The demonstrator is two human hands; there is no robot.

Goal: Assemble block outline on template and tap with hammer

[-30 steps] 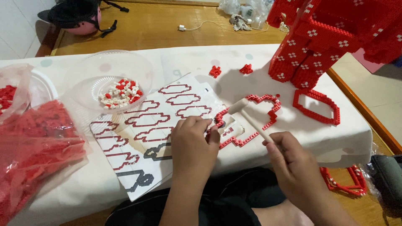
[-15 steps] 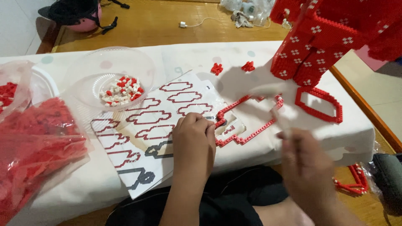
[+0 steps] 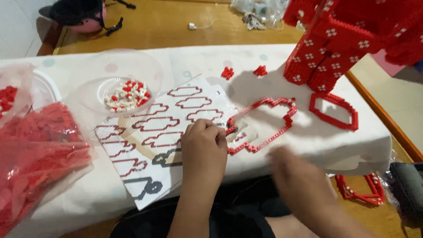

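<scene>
Your left hand point(image 3: 203, 147) is bare, no glove, ring or watch showing; the forearm below it is bare too, with no sleeve reaching into view; your right hand point(image 3: 299, 183) is likewise uncovered, though it is blurred, so small details such as nails or jewellery cannot be told; its forearm also shows no sleeve; below both arms your lap is covered in dark, near-black clothing point(image 3: 238, 216), plain cloth without visible pattern, folds faintly showing; a strip of bare leg shows beside it.

Right hand point(image 3: 304, 189) motion-blurred, grip unreadable; red block tower point(image 3: 348, 39) cut off at top edge.
</scene>
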